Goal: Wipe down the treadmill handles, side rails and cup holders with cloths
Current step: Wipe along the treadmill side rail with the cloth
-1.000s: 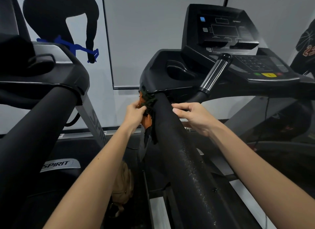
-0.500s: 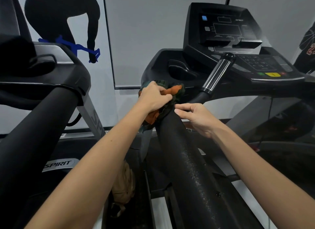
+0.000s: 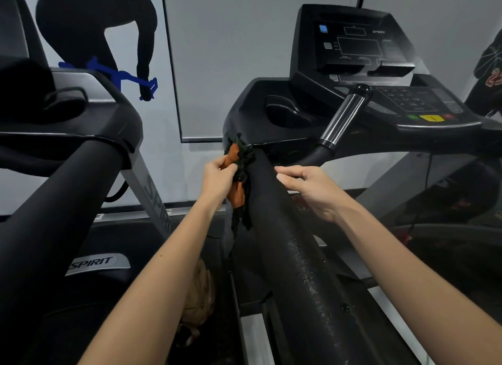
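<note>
While the left hand [image 3: 218, 176] pinches the orange-and-dark cloth [image 3: 239, 172] against the side rail's [image 3: 288, 250] upper left flank | right hand [image 3: 312, 189] loosely curled, empty, resting on the rail | lower rail speckled, likely unwiped | cup holder [image 3: 285, 112], handle [image 3: 343, 117] seemingly remain.

Neighbouring treadmill [image 3: 68, 158] on the left, SPIRIT badge [image 3: 96, 263] on its base. Wall mural: dark figure silhouette [image 3: 89, 25] with a blue shape [image 3: 119, 77]. Tan bag [image 3: 199, 294] on the floor between machines.
</note>
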`<state>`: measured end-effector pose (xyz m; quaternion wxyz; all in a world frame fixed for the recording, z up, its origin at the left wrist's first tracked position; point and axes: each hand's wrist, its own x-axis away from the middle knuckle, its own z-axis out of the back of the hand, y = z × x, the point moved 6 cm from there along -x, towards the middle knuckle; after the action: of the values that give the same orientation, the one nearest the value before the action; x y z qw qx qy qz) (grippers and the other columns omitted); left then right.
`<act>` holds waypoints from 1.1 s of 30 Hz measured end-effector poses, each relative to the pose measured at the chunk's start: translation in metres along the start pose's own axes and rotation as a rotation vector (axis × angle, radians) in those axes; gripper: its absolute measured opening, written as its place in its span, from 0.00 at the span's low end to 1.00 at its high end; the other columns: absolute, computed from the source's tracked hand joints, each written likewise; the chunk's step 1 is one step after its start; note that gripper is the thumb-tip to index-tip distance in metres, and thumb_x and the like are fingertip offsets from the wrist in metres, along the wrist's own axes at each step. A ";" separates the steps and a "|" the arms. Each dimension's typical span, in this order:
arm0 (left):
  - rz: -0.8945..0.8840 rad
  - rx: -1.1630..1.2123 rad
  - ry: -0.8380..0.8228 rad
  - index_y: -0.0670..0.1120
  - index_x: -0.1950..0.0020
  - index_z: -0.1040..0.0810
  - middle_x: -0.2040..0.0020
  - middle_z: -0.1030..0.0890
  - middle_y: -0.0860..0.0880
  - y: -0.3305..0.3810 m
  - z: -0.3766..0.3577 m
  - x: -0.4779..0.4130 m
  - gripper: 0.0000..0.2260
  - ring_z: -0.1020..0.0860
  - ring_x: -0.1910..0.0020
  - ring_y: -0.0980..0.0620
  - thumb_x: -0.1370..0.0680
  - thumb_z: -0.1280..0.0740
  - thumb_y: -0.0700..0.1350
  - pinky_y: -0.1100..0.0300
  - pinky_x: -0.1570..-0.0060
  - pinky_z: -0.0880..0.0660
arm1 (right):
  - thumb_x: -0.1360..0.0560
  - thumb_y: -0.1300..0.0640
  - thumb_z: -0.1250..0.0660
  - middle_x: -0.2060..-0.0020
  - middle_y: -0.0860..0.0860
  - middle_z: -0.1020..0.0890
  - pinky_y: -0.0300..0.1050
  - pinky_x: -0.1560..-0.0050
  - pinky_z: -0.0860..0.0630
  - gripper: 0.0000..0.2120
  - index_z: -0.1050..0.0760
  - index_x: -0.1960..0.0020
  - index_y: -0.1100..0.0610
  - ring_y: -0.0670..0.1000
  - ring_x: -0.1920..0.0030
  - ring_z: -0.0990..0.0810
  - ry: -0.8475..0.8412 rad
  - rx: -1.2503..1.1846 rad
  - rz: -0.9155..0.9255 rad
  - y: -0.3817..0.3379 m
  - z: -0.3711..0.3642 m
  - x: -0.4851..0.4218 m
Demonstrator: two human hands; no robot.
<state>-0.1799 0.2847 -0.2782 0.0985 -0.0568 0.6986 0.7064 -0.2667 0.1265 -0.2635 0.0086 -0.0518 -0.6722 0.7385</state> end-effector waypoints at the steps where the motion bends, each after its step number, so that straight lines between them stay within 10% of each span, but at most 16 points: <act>1: 0.035 0.041 -0.003 0.41 0.56 0.22 0.70 0.23 0.50 -0.003 0.001 0.001 0.10 0.25 0.75 0.62 0.24 0.42 0.33 0.70 0.74 0.30 | 0.24 0.62 0.36 0.43 0.53 0.23 0.29 0.64 0.23 0.17 0.29 0.36 0.63 0.43 0.53 0.22 -0.007 -0.007 -0.007 0.000 0.000 0.000; 6: 0.169 0.148 -0.033 0.43 0.60 0.23 0.75 0.23 0.53 0.002 -0.004 0.010 0.07 0.26 0.73 0.56 0.25 0.39 0.36 0.67 0.75 0.30 | 0.24 0.62 0.36 0.49 0.51 0.19 0.34 0.62 0.20 0.17 0.28 0.35 0.62 0.46 0.52 0.20 -0.036 -0.046 -0.039 0.000 -0.001 0.001; 15: -0.211 -0.783 -0.174 0.51 0.62 0.25 0.42 0.29 0.42 0.054 -0.040 -0.012 0.07 0.27 0.44 0.40 0.26 0.38 0.48 0.47 0.42 0.29 | 0.24 0.62 0.35 0.51 0.51 0.19 0.34 0.66 0.22 0.17 0.28 0.36 0.61 0.46 0.53 0.20 -0.048 -0.043 -0.036 -0.001 0.000 0.002; 22: -0.108 -0.216 -0.027 0.46 0.48 0.21 0.65 0.24 0.49 0.019 -0.008 -0.003 0.11 0.26 0.67 0.55 0.22 0.42 0.37 0.68 0.71 0.29 | 0.25 0.63 0.35 0.55 0.50 0.18 0.33 0.67 0.23 0.16 0.27 0.38 0.61 0.43 0.59 0.19 -0.056 -0.076 -0.050 0.001 0.001 -0.001; 29: 0.185 0.157 0.014 0.46 0.61 0.24 0.68 0.25 0.48 -0.036 0.001 0.011 0.11 0.26 0.68 0.53 0.22 0.42 0.38 0.61 0.67 0.30 | 0.25 0.63 0.35 0.49 0.53 0.20 0.33 0.68 0.24 0.17 0.28 0.36 0.62 0.44 0.58 0.19 -0.052 -0.091 -0.049 0.001 0.000 0.000; 33: 0.019 -0.056 -0.077 0.45 0.56 0.21 0.67 0.24 0.53 0.010 -0.007 0.001 0.07 0.25 0.67 0.57 0.23 0.39 0.39 0.66 0.67 0.30 | 0.24 0.63 0.36 0.54 0.50 0.19 0.33 0.69 0.24 0.16 0.27 0.37 0.61 0.43 0.60 0.20 -0.048 -0.088 -0.042 0.001 -0.001 0.001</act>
<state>-0.1831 0.2778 -0.2690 0.1168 -0.0257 0.6747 0.7283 -0.2679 0.1271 -0.2642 0.0058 -0.0202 -0.7050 0.7089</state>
